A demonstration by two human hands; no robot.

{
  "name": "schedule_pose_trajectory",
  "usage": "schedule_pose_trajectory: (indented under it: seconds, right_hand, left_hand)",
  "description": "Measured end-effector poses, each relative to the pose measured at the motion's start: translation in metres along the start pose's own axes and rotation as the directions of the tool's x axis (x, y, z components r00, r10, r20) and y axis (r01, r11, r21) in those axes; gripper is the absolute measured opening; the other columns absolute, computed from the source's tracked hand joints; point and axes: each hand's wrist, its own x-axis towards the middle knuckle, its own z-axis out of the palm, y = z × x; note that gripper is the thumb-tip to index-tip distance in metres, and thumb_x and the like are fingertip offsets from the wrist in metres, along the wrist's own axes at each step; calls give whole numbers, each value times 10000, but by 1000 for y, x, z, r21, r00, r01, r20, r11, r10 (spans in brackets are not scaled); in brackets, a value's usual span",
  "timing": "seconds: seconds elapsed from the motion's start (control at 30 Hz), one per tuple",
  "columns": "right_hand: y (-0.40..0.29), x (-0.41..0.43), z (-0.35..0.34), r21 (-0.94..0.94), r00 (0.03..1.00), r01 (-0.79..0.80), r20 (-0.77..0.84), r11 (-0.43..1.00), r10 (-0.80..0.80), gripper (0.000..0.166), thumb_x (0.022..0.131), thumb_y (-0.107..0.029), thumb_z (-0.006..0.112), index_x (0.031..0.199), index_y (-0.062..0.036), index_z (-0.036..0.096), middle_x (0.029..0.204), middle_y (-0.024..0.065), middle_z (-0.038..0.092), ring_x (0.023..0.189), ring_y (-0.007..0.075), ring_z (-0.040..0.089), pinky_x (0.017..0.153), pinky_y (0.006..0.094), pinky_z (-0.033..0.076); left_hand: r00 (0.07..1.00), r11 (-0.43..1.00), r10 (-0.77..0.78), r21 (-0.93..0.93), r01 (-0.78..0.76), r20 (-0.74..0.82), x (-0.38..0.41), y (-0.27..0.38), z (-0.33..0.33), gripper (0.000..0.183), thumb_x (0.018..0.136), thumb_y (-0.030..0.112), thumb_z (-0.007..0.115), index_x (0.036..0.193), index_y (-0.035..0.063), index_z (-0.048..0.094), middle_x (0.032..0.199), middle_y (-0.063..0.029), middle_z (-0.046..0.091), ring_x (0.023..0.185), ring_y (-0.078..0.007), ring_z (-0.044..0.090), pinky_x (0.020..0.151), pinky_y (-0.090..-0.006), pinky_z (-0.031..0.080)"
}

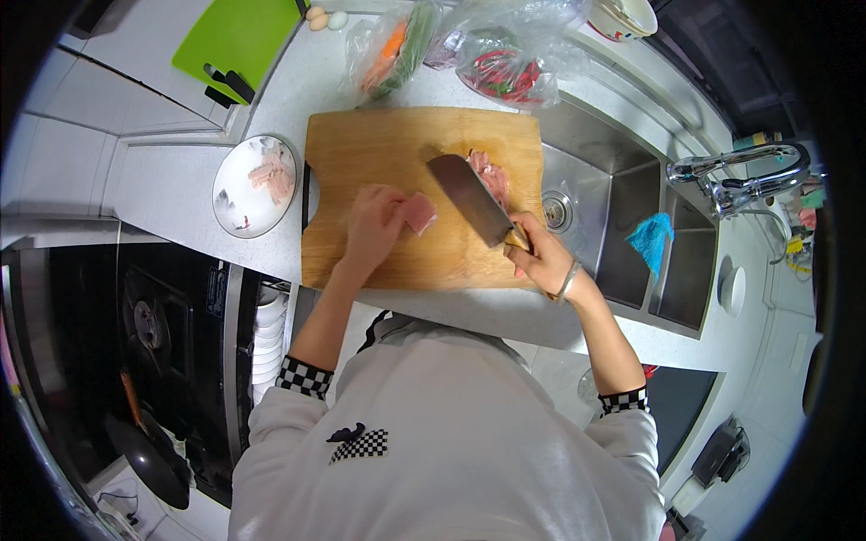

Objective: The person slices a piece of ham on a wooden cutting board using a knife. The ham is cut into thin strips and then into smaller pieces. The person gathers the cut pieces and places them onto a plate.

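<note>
My left hand touches a small piece of raw meat on the wooden cutting board; its fingertips rest at the piece's left side. In my right hand is the handle of a cleaver, its broad blade slanting up and left over the board. Sliced raw meat lies just beyond the blade, partly hidden by it. A round white plate left of the board holds pale pink slices. Whether the left fingers pinch the piece is hard to tell.
A steel sink with a faucet and a blue cloth adjoins the board's right side. Behind the board lie bagged vegetables, bagged red peppers and eggs. A green board stands back left; a black stove is at left.
</note>
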Motion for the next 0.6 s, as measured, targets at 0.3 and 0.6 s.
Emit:
schedule_pose_trajectory:
  seconds: [0.3,0.6]
  right_hand:
    - [-13,-9,38,-474,977,124,-95,872,-191,347,778,-133,550,1097,-104,413,853,184,580,721,394,567,617,455,451]
    - [-17,-21,62,-682,964,172,-33,711,-264,410,743,-114,559,1122,-43,419,827,164,561,601,332,575,535,416,466]
  left_hand:
    - [948,925,314,243,-293,-50,-3,12,16,79,706,123,628,766,108,580,845,-45,560,821,-251,513,722,-370,405]
    - [978,955,198,240,-176,-71,-9,-4,38,209,642,99,638,845,74,591,877,-76,538,843,-283,476,728,-386,403]
